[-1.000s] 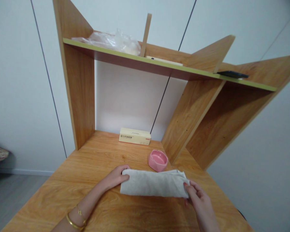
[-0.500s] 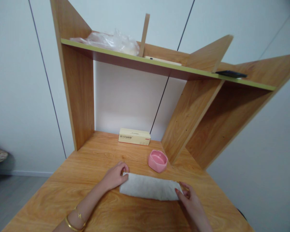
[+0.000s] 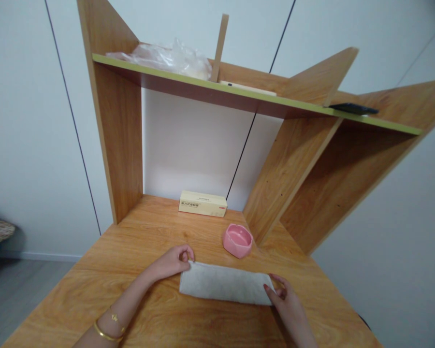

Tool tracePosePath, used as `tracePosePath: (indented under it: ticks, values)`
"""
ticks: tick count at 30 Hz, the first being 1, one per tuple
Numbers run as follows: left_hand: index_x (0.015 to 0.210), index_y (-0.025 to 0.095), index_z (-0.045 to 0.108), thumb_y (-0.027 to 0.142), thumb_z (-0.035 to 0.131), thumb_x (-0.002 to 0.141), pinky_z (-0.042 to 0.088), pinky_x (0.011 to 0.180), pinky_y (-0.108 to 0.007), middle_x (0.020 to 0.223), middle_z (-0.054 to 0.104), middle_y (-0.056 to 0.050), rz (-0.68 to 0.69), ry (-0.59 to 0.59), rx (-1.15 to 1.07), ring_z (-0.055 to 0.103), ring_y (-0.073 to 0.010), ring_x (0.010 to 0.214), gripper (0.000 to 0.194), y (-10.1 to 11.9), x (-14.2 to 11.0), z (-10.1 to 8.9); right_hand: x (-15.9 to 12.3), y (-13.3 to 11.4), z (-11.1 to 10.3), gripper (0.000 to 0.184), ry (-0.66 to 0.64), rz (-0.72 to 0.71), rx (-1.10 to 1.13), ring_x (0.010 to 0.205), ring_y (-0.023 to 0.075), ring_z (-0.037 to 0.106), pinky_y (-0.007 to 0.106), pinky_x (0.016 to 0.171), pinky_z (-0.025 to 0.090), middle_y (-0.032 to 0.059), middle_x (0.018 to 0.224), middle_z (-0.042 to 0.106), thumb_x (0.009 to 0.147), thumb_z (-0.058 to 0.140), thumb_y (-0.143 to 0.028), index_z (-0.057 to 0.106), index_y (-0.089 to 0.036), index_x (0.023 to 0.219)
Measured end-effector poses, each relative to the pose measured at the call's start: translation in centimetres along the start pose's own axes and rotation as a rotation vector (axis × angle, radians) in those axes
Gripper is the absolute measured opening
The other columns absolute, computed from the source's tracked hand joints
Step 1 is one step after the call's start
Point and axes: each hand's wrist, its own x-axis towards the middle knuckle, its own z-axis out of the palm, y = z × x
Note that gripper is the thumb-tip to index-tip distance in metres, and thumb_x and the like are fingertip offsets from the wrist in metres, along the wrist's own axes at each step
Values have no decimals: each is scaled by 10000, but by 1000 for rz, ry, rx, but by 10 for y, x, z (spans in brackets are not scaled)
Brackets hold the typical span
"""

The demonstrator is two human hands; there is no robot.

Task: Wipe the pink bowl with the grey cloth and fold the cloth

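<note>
A pale grey cloth [image 3: 226, 284], folded into a long flat strip, lies across the wooden desk in front of me. My left hand [image 3: 174, 261] is closed at its upper left corner, thumb and fingers pinching the edge. At the opposite end, my right hand [image 3: 284, 295] grips the right edge, with the thumb on top and the other fingers partly hidden behind. Just beyond the cloth sits a pink faceted bowl [image 3: 238, 240], which neither hand touches.
A cream-coloured printed box [image 3: 202, 203] stands at the back of the wooden desk [image 3: 137, 251]. Overhead, a shelf [image 3: 188, 89] holds a clear plastic bag [image 3: 170, 60] and a dark flat object [image 3: 353, 108]. An upright panel [image 3: 293, 169] rises behind the bowl to the right.
The cloth looks flatter and straighter, with crisper edges, and its right end has shifted slightly toward me. Both hands keep their hold at the two ends. The view has tilted slightly.
</note>
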Motion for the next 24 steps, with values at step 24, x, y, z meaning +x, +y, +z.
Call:
tracePosePath:
  ticks: [24]
  values:
    - [1074, 302, 536, 114, 460, 726, 418, 638, -227, 984, 551, 3, 384, -67, 471, 578, -148, 776, 403, 45, -18, 15, -42, -162, 61, 333, -95, -306, -25, 507, 141, 475, 241, 496, 360, -45, 579, 470, 698, 471, -291, 533, -199, 1012]
